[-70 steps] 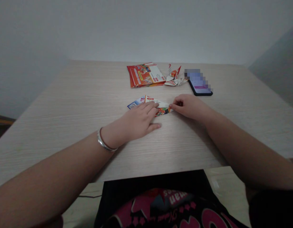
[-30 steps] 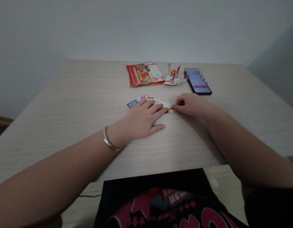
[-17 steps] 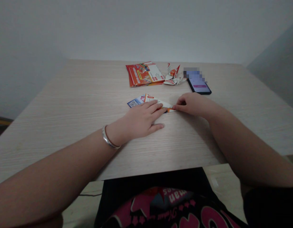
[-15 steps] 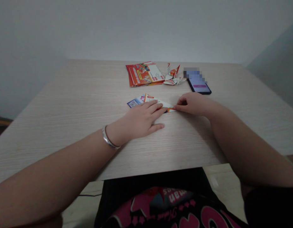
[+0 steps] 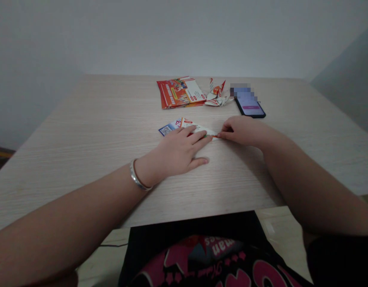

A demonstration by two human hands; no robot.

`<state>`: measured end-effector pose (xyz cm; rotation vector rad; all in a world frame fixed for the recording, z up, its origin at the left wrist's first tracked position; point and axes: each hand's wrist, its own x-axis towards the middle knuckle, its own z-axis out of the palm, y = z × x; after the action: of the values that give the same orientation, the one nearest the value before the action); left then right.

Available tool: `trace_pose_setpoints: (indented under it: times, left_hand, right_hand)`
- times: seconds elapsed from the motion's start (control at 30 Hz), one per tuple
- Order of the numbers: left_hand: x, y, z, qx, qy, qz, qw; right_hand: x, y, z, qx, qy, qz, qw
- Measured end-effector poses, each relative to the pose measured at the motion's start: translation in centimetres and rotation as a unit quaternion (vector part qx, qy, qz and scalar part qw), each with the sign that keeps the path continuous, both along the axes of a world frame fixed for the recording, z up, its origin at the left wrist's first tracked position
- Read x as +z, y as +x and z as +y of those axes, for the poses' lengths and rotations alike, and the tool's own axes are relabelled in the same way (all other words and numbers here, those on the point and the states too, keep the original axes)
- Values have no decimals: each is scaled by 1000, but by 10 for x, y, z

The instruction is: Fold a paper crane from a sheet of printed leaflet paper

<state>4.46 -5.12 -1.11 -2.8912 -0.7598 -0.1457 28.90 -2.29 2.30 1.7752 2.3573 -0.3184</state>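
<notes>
My left hand (image 5: pixel 178 152) lies spread over the folded leaflet (image 5: pixel 186 122) on the table (image 5: pixel 112 127) while my right hand (image 5: pixel 243 130) pinches its pointed end; I'm apparently creasing, and next calls for even pressure along that fold.

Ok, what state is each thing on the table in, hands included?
Folded paper: flat, partly covered
Left hand: spread, palm down over folded paper
Right hand: pinching folded paper's right tip
Leaflets: stacked, unevenly fanned
Paper figure: folded, points raised
Phone: face up, screen lit, partly pixelated
</notes>
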Motion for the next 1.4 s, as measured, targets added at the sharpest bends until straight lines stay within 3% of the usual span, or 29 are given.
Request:
trace_pose_setpoints:
  times: [0.2, 0.33, 0.53, 0.8, 0.97, 1.13, 1.23, 1.4]
  left_hand:
    - [8, 3, -4, 19, -3, 19, 1000]
    - [13, 4, -7, 32, -7, 47, 998]
    - [3, -5, -3, 11, 0, 7, 1000]
    - [-3, -8, 0, -4, 4, 4, 1000]
    - [-1, -6, 0, 14, 3, 10, 1000]
    - [-2, -7, 0, 8, 14, 4, 1000]
    - [0, -8, 2, 8, 9, 8, 1000]
    - [1, -12, 4, 0, 2, 21, 1000]
  right_hand:
    - [2, -6, -5, 5, 45, -41, 998]
    - [-2, -10, -6, 36, 65, 11, 997]
    - [-10, -10, -7, 28, 52, 106, 993]
    - [-12, -9, -7, 21, 50, 131, 990]
    - [-11, 4, -5, 46, 15, 217, 975]
    - [-11, 3, -6, 87, 42, 204, 974]
    - [-15, -3, -8, 69, 64, 204, 974]
    - [-23, -9, -9, 17, 39, 248, 968]
